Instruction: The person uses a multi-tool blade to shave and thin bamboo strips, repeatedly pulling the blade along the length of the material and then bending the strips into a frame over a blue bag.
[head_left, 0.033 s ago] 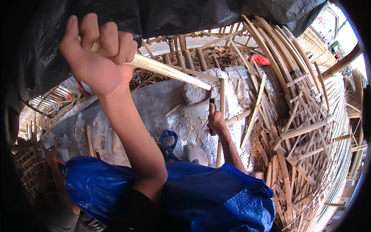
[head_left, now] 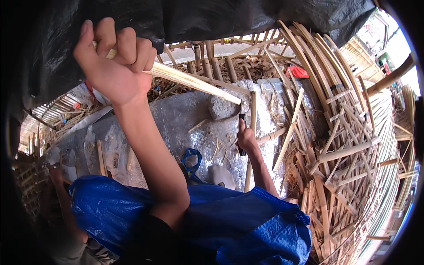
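Note:
My left hand [head_left: 112,66] is raised at the upper left, its fingers wrapped round a pale split bamboo strip [head_left: 190,81]. The strip slants down to the right, and its far end lies by a grey stone block [head_left: 222,108]. Lower right of that end is my right hand [head_left: 247,140], closed round the black handle of a knife [head_left: 241,117], thumb along the handle. The narrow blade points up at the strip's end; I cannot tell whether it touches. A bamboo pole [head_left: 253,119] stands just right of the knife. Blue plastic sheeting [head_left: 194,212] covers my lap.
Cut bamboo pieces [head_left: 344,154] pile up on the right, beside long bent strips [head_left: 309,62]. Silvery sheeting [head_left: 176,115] with shavings covers the ground. A blue strap [head_left: 191,161] lies near my lap. Black plastic [head_left: 198,17] hangs overhead. Another person's arm [head_left: 64,203] shows at lower left.
The view has shifted very slightly. My hands, the bamboo strip and the knife keep nearly the same places relative to one another.

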